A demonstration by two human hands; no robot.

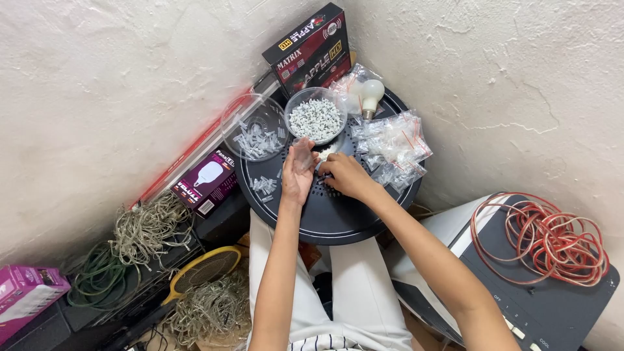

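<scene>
My left hand [298, 170] holds a small clear plastic bag upright over the round black tray [338, 221] on my lap. My right hand [344, 175] is right beside it, fingertips pinched at the bag's mouth around small white pieces. Just beyond the hands stands a clear bowl [315, 117] full of small white cable clips. A second clear bowl [255, 127] to its left holds fewer clips. A few loose clips [263, 185] lie on the tray near my left hand. A heap of filled small bags [392, 148] rests at the tray's right side.
A white light bulb [372, 93] and a black box [311, 49] sit at the far corner. A bulb carton [207, 181], tangled wire bundles [151, 227] and a yellow racket [201, 270] lie left. A red-white wire coil [552, 240] rests on a grey appliance [552, 305] at right.
</scene>
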